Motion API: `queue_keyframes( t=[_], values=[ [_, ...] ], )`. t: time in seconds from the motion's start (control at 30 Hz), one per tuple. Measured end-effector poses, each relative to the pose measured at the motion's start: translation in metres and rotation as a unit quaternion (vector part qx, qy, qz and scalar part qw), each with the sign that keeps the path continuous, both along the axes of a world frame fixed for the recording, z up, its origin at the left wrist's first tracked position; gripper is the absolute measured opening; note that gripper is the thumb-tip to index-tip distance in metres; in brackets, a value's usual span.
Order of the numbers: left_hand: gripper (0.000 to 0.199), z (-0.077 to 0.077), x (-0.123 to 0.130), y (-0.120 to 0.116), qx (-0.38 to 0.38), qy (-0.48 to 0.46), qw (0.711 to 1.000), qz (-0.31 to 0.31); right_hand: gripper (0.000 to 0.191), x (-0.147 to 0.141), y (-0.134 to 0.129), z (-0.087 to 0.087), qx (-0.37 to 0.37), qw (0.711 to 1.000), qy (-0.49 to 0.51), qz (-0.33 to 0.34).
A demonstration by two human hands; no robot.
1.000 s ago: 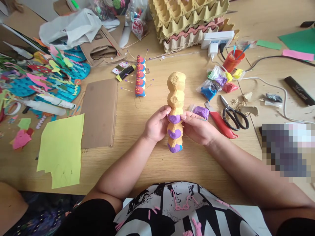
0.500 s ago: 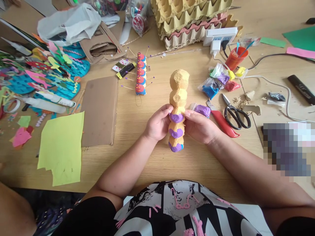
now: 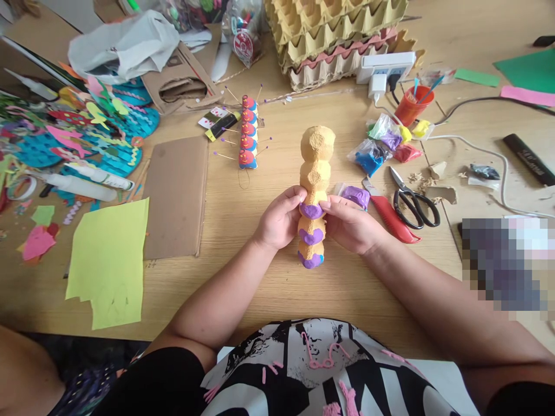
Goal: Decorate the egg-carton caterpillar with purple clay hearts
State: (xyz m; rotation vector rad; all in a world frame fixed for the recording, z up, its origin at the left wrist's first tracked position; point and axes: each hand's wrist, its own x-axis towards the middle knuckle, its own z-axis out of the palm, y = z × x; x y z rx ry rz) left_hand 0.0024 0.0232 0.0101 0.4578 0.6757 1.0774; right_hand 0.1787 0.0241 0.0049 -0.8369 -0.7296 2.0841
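Note:
An orange-yellow bumpy strip (image 3: 318, 144) of joined rounded segments stands lengthwise away from me, with purple patches on its three nearest segments and a bit of blue at the near end. My left hand (image 3: 281, 216) grips its left edge, thumb by the upper purple patch. On the right edge my right hand (image 3: 349, 222) holds it, thumb and finger pressed at the same patch. A bag of purple clay (image 3: 355, 196) lies just beyond my right hand. Farther back on the table rests a finished-looking red and blue caterpillar (image 3: 248, 133) with pins sticking out.
Scissors (image 3: 416, 199) and a red-handled cutter (image 3: 394, 219) lie at the right, near clay bags (image 3: 379, 144) and an orange cup (image 3: 414, 104). Cardboard (image 3: 176, 196), yellow paper (image 3: 108, 260) and glue bottles (image 3: 82, 184) are at the left. Egg trays (image 3: 338, 40) are stacked behind.
My right thumb has shifted slightly left onto the upper purple patch. The bumpy strip has moved very slightly right; both hands still hold it.

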Motion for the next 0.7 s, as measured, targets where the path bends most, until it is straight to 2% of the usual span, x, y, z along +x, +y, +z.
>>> queue_keyframes(
  t=[0.47, 0.7],
  values=[
    [0.027, 0.0002, -0.0009, -0.0010, 0.009, 0.004, 1.000, -0.006, 0.045, -0.0022, -0.0004, 0.0015, -0.005, 1.000, -0.007, -0.004],
    [0.025, -0.0001, -0.0010, -0.0010, 0.029, 0.005, 1.000, -0.002, 0.040, -0.0010, 0.0000, -0.0017, -0.002, 1.000, -0.001, -0.006]
  ],
)
